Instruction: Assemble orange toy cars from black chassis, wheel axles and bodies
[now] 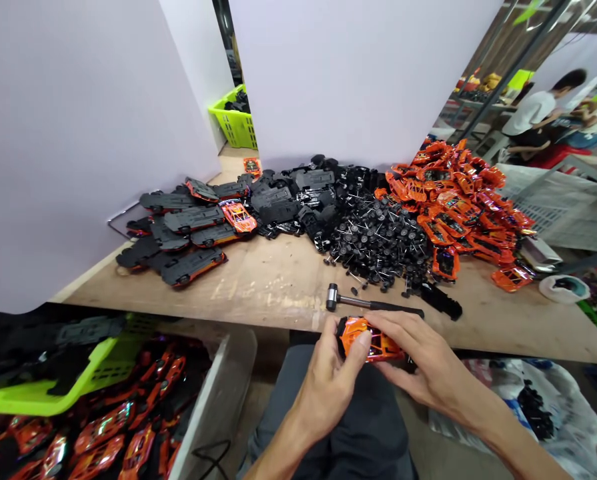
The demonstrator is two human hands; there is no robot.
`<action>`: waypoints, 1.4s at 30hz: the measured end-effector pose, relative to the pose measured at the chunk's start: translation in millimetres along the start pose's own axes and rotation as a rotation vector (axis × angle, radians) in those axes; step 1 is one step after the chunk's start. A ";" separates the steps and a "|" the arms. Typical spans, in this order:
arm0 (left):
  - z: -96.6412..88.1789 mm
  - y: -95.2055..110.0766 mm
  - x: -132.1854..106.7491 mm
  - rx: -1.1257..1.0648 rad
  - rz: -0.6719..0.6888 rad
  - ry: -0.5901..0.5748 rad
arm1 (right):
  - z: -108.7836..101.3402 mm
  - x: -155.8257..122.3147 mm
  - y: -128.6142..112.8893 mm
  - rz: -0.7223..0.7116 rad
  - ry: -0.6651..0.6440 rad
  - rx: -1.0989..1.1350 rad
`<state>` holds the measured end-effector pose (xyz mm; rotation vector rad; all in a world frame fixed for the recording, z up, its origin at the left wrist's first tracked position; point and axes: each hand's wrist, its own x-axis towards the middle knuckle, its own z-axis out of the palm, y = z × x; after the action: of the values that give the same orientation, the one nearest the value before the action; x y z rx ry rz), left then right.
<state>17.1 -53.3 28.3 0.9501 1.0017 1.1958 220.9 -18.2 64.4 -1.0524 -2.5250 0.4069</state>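
An orange toy car [371, 340] is held at the near table edge by both hands. My left hand [335, 373] grips its left end with the thumb pressed on the roof. My right hand [418, 357] wraps over its right side, fingers curled around it. Just beyond the car, a small black hammer [368, 303] lies on the wooden table [273, 287].
A heap of black wheels on axles [378, 243] fills the table's middle, black chassis plates [188, 230] lie at the left, orange car bodies [458, 207] at the right. A green basket [43, 387] and finished cars [113, 433] sit below left. A person [543, 113] sits at far right.
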 end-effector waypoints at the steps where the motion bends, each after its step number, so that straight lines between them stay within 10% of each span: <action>1: 0.2 -0.1 -0.1 0.024 -0.007 0.011 | -0.1 -0.9 -0.9 0.006 -0.006 -0.008; 12: -12.7 -5.6 -9.0 -0.059 -0.024 0.246 | 8.4 1.5 3.1 0.228 0.061 0.408; 19: -61.9 19.1 3.9 0.122 0.027 -0.011 | 52.5 11.1 -19.5 0.418 0.301 0.894; 24: -79.2 23.1 11.6 0.362 0.100 0.060 | 71.7 28.8 -26.6 0.386 0.279 0.950; 32: -78.2 11.0 23.4 0.511 0.092 -0.128 | 83.0 18.9 -8.8 0.410 0.262 0.828; 42: -55.1 -19.6 39.1 0.582 0.309 -0.059 | 71.2 17.6 14.6 0.408 0.182 0.832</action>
<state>-26.8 -14.1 -10.1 1.6349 1.2138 1.1338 187.0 -4.1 -0.7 -1.1490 -1.6728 1.2647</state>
